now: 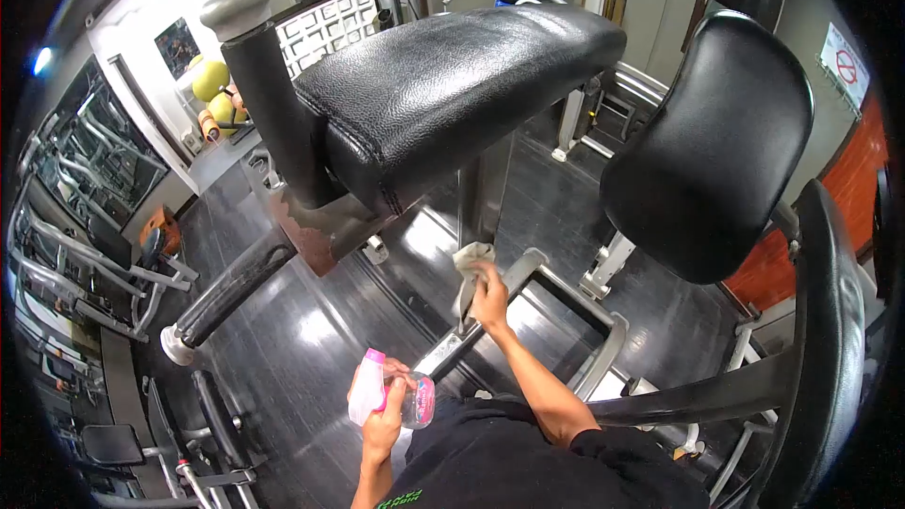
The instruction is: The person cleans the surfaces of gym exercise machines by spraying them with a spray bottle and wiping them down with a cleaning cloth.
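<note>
Head view, nearest first: just above the person's black shirt (528, 467), the left hand (382, 422) is closed around a small spray bottle (405, 402) with a pink cap and label, held upright over the dark glossy floor (311, 330). Ahead of it and a little to the right, the right hand (488, 297) is curled over a pale cloth (468, 266), holding it against the grey metal bar (441, 351) of a gym machine; the cloth bunches above the fingers and hangs down beside the bar. The bottle and the cloth are near each other but apart. Left of both hands, a black padded roller (236, 285) slants down toward the floor. Above and beyond the right hand spreads a large black padded seat (452, 85), and to the right of it stands a rounded black back pad (707, 141). Far off to the left, yellow balls (212, 90) sit on a rack by a mirror.
</note>
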Available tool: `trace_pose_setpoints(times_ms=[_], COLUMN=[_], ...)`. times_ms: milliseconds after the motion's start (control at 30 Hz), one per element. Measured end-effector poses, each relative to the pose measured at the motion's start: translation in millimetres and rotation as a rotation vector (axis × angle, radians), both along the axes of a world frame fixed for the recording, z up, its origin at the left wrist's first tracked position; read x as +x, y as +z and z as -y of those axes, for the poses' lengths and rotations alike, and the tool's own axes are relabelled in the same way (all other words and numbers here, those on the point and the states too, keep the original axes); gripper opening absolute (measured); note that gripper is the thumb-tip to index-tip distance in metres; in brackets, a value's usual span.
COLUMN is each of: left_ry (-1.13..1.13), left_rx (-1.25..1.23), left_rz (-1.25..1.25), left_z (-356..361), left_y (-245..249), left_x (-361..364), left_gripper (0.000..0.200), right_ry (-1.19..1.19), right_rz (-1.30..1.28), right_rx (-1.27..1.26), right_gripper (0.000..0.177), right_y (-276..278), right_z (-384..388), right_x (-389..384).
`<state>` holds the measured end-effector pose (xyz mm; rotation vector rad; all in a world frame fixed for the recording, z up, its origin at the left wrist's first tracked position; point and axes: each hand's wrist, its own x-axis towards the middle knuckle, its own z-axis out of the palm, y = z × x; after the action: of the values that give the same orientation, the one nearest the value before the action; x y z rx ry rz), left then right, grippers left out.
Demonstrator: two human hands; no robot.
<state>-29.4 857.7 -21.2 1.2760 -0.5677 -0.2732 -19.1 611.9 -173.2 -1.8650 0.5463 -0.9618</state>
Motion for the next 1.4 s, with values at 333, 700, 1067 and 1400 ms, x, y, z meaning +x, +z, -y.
trace_pose_setpoints(times_ms=[333,700,1067,1400], left_ry=[-0.057,-0.059,0.006,-0.009], left_rx=[0.004,0.031,0.048,0.035], left_rz=[0.022,0.013,-0.028,-0.035], left_z=[2.6,1.5,-14.5,-13.3], left_y=[1.3,-6.7,-5.4,-5.9], left_x=[-1.7,-5.8,-5.3,-4.4], left_gripper=[0.014,0.013,0.015,0.015], right_ry=[-0.257,-0.266,-0.334,-0.317], right_rz=[0.566,-0.077,0.434,0.053], right_rx=[0.164,0.336,0.113,-0.408], right_gripper=[0.047,0.051,0.056,0.062], right_y=[167.3,-20.9,65.0,-6.1], right_z=[97.8,75.3,49.8,15.8], right_x=[27.4,24.8,39.2,22.4])
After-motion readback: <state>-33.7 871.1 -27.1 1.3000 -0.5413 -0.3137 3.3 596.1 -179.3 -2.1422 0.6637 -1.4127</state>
